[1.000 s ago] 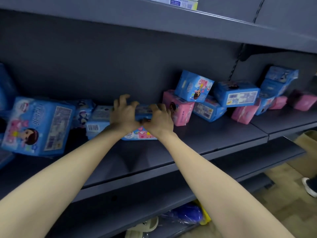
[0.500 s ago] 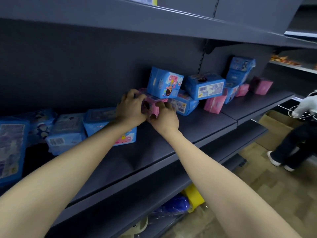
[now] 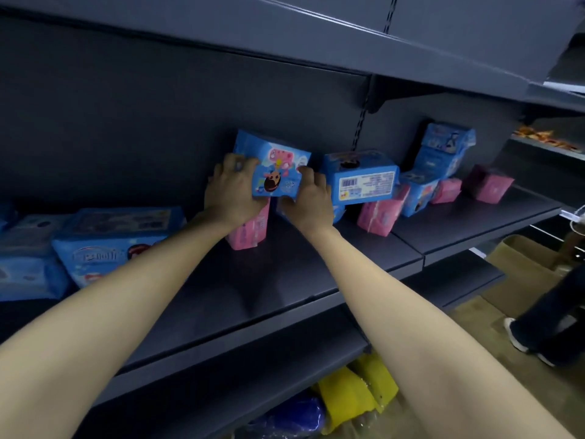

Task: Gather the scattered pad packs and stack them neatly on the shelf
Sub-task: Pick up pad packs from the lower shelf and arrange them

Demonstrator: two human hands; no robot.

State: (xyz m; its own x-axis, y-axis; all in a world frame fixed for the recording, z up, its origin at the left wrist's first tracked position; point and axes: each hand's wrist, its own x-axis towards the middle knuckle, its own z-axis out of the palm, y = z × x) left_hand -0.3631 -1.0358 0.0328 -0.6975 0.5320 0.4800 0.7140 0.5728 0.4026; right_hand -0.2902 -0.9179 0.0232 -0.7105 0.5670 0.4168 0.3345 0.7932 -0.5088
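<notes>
Gripping blue pad pack (image 3: 275, 171), our left hand (image 3: 232, 193) and right hand (image 3: 308, 201) curled round its sides | we shifted up off pink pack (image 3: 250, 231) at its 6 o'clock | likely bound for shelf stack (image 3: 117, 242) at 9 o'clock

Left hand (image 3: 232, 193) and right hand (image 3: 309, 202) grip 1 blue pack (image 3: 276, 169) by its sides, directly above a pink pack (image 3: 250, 231) standing on the shelf (image 3: 269, 289). Just right, a barcoded pack (image 3: 364, 180) rests on a 2nd pink pack (image 3: 378, 216).
</notes>
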